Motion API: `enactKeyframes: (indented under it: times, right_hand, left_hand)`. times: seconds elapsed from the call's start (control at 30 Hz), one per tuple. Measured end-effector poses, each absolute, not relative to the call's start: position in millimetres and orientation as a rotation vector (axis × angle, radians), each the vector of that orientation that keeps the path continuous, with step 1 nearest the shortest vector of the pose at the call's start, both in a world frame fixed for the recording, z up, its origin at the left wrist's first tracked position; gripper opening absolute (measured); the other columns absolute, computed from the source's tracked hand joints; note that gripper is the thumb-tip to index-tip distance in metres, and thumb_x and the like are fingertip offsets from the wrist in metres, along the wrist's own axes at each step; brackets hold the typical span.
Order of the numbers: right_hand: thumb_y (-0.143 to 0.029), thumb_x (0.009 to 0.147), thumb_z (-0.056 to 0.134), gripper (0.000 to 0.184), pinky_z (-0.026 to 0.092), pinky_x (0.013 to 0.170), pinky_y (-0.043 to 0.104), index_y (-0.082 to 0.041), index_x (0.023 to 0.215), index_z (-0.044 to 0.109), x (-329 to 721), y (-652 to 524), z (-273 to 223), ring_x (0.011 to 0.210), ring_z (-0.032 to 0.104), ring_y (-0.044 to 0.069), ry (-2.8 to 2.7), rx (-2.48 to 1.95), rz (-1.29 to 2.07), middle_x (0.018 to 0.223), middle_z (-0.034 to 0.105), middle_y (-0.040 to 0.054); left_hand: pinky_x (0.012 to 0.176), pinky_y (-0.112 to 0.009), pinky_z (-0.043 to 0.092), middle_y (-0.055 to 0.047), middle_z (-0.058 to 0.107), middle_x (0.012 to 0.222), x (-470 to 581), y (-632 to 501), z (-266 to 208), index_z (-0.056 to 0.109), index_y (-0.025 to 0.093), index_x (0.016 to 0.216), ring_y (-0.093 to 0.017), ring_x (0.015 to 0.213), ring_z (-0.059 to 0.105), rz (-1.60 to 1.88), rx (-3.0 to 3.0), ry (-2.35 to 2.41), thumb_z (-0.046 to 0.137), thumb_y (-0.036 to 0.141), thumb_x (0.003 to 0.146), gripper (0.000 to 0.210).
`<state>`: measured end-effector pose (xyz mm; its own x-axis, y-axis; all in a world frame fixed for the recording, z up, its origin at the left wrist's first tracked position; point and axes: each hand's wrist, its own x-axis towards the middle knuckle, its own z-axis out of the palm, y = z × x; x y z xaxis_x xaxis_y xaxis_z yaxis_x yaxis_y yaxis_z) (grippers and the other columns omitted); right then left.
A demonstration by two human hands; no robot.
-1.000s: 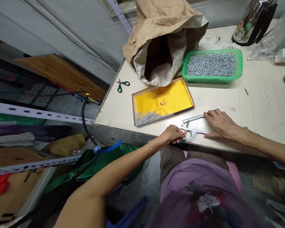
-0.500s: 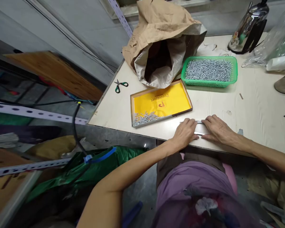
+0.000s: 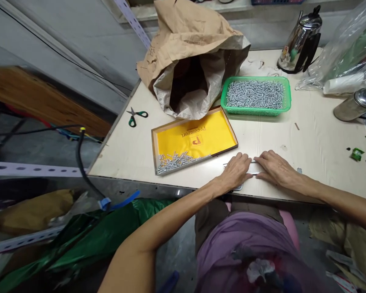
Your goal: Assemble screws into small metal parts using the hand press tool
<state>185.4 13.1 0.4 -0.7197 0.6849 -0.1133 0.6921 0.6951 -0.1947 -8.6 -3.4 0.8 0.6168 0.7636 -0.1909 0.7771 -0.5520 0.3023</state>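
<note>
A flat, silvery metal piece (image 3: pixel 253 168) with raised long edges lies at the table's front edge, partly hidden by both hands. My left hand (image 3: pixel 236 171) is closed over its left part, thumb at the near side and fingers at the far side. A corner of metal shows beyond that hand. My right hand (image 3: pixel 277 167) grips the right end in the same way. Just left of them is a shallow box (image 3: pixel 224 151) lined with yellow printed material (image 3: pixel 198 134), with small metal pins (image 3: pixel 177 162) heaped in its near-left corner.
Behind the box stand an open brown paper sack (image 3: pixel 195 32) and a green basket (image 3: pixel 256 112) full of similar metal pins. Green-handled scissors (image 3: pixel 136 115) lie left. A shiny kettle (image 3: pixel 301 40), a metal cup (image 3: pixel 350 106), clear plastic (image 3: pixel 332 61) and green wrapped pieces (image 3: pixel 356 154) are to the right.
The view has shifted, bringing more of the table's right side into sight. My hands keep their grip on the metal piece, and a bit more of its left end now shows.
</note>
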Motion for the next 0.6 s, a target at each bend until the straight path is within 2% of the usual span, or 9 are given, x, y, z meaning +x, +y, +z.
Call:
enactKeyframes:
  times: [0.1, 0.23, 0.33, 0.47, 0.53, 0.6]
  right_hand:
    - [-0.027, 0.092, 0.057, 0.016, 0.041, 0.072, 0.033, -0.014, 0.094, 0.065, 183, 13, -1, 0.081, 0.053, 0.023, 2.869, 1.113, -0.39, 0.085, 0.061, 0.0101]
    - [-0.024, 0.096, 0.048, 0.022, 0.039, 0.07, 0.032, -0.018, 0.081, 0.062, 180, 11, -4, 0.076, 0.052, 0.022, 2.859, 1.132, -0.343, 0.077, 0.058, 0.0074]
    - [-0.029, 0.094, 0.052, 0.019, 0.041, 0.072, 0.033, -0.014, 0.094, 0.065, 183, 17, -1, 0.081, 0.053, 0.023, 2.873, 1.144, -0.337, 0.085, 0.06, 0.0102]
    - [-0.043, 0.088, 0.061, 0.042, 0.045, 0.079, 0.038, -0.012, 0.116, 0.062, 192, 39, 3, 0.092, 0.055, 0.027, 2.909, 1.013, -0.429, 0.103, 0.062, 0.0152]
    - [-0.039, 0.091, 0.055, 0.038, 0.045, 0.082, 0.039, -0.012, 0.117, 0.062, 196, 49, 2, 0.095, 0.056, 0.027, 2.905, 0.984, -0.476, 0.106, 0.063, 0.0157]
    - [-0.029, 0.095, 0.048, 0.03, 0.045, 0.084, 0.039, -0.011, 0.112, 0.064, 196, 57, -1, 0.094, 0.057, 0.026, 2.902, 1.056, -0.448, 0.103, 0.064, 0.0151]
  left_hand:
    - [0.085, -0.039, 0.045, -0.011, 0.057, 0.104, -5, -3, 1, 0.055, 0.013, 0.1, -0.026, 0.103, 0.051, -0.057, 2.432, 1.252, 0.056, 0.026, 0.093, 0.014]
    - [0.084, -0.038, 0.046, -0.009, 0.058, 0.098, -2, -1, 0, 0.057, 0.015, 0.091, -0.025, 0.102, 0.053, -0.024, 2.367, 1.287, 0.055, 0.024, 0.094, 0.009]
    - [0.085, -0.039, 0.047, -0.011, 0.06, 0.101, -1, -2, -1, 0.057, 0.014, 0.097, -0.026, 0.105, 0.054, 0.006, 2.384, 1.336, 0.056, 0.025, 0.093, 0.012]
    - [0.096, -0.044, 0.045, -0.02, 0.058, 0.123, 2, -19, -17, 0.051, 0.008, 0.121, -0.03, 0.117, 0.053, 0.158, 2.436, 1.478, 0.054, 0.023, 0.093, 0.032]
    - [0.105, -0.047, 0.04, -0.022, 0.052, 0.137, 6, -34, -31, 0.048, 0.009, 0.127, -0.03, 0.129, 0.048, 0.286, 2.485, 1.508, 0.047, 0.019, 0.095, 0.033]
    - [0.111, -0.049, 0.036, -0.021, 0.049, 0.142, 12, -50, -44, 0.048, 0.011, 0.13, -0.029, 0.136, 0.043, 0.39, 2.548, 1.451, 0.042, 0.02, 0.098, 0.034]
